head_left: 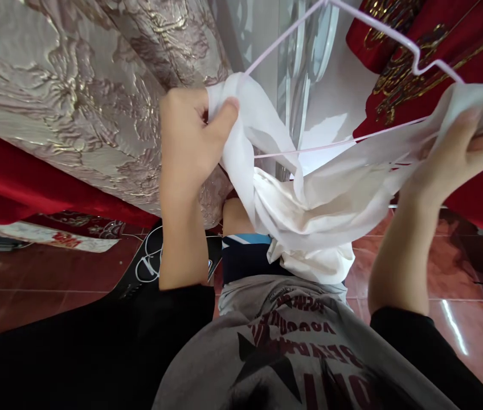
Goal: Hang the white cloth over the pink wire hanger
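Head view: the left hand [190, 136] grasps a fold of the white garment [331, 216] at one end of the pink hanger [387, 32]; the right hand [455, 154] grips cloth at the other end. The garment sags between both hands, bunched below them. Uneven pulling could let a hanger end slip out, and loose cloth might snag on the textured gown [113, 85] beside the left hand.

Room opens inside the pink hanger [379, 25]; white cloth [331, 213] blocks the way below.
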A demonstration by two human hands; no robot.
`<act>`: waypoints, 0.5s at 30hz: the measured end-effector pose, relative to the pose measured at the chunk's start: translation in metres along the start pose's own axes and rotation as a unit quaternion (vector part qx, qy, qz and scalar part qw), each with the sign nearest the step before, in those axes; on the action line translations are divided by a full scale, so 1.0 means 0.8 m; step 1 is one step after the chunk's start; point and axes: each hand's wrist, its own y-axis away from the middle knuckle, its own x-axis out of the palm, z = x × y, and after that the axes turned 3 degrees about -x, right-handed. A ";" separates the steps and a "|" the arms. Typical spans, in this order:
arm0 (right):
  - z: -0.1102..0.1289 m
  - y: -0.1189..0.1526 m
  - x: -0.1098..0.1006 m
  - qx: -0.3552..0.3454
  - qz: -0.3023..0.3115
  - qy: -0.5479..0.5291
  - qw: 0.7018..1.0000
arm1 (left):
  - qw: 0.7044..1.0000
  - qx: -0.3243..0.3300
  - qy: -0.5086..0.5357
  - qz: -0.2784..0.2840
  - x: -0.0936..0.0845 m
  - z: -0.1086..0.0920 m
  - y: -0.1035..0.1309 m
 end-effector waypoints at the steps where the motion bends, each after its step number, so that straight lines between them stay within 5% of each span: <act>1: -0.003 -0.012 -0.012 -0.005 -0.007 -0.005 1.000 | 1.000 -0.005 -0.004 0.001 -0.002 -0.003 -0.001; 3: -0.011 -0.041 -0.038 -0.014 -0.048 -0.013 0.999 | 1.000 -0.011 -0.011 0.006 -0.004 -0.007 -0.001; 8: -0.013 -0.104 -0.066 0.001 -0.287 0.010 0.958 | 0.999 -0.022 -0.008 -0.022 -0.006 -0.009 -0.001; 13: 0.024 -0.114 -0.052 0.074 -0.164 0.066 0.982 | 0.996 0.059 -0.065 -0.022 -0.009 -0.007 -0.003; 15: 0.027 -0.114 -0.062 0.022 -0.120 0.097 0.988 | 0.994 0.085 -0.062 -0.037 -0.010 -0.005 -0.005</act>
